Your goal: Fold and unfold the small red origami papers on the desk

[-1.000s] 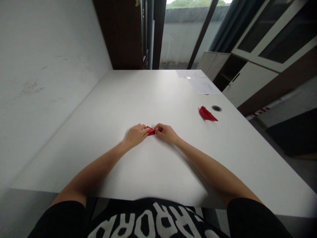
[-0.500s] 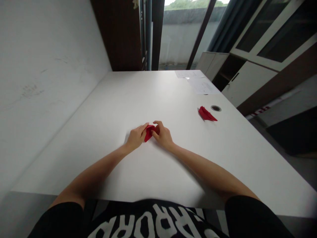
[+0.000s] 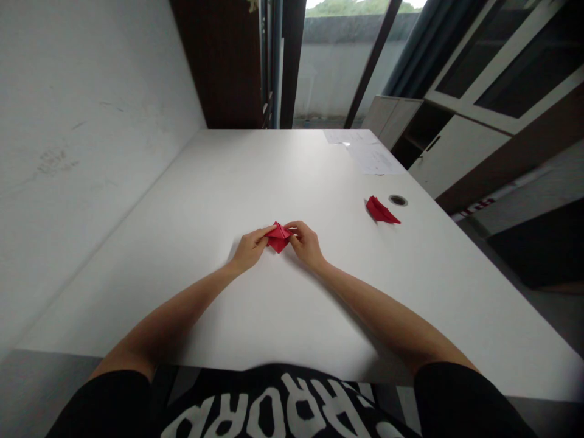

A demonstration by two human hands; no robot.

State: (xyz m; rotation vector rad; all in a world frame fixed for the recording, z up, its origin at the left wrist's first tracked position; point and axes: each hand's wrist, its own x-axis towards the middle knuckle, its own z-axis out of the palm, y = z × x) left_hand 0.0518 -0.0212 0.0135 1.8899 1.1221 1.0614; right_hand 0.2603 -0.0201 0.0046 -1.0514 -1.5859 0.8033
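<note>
I have a little red folded paper (image 3: 278, 241) between my two hands. It sits on or just over the white worktop (image 3: 219, 182); I can't tell which. My landmark is the round hole (image 3: 398, 200) in the worktop: the paper is well to the left of it and closer to me. The left hand (image 3: 250, 248) is nearly closed, with its thumb and fingers pinching the paper's left corner. The right hand (image 3: 308, 246) is curled, with its thumb and fingers pinching the right corner. The middle of the paper pokes up in a ridge, and a point of it faces me. Just left of the hole, and a bit closer to me, lies a bigger red paper shape (image 3: 382, 211). Farther away than the hole, and a bit left, are white sheets (image 3: 374, 159), lying flat.
</note>
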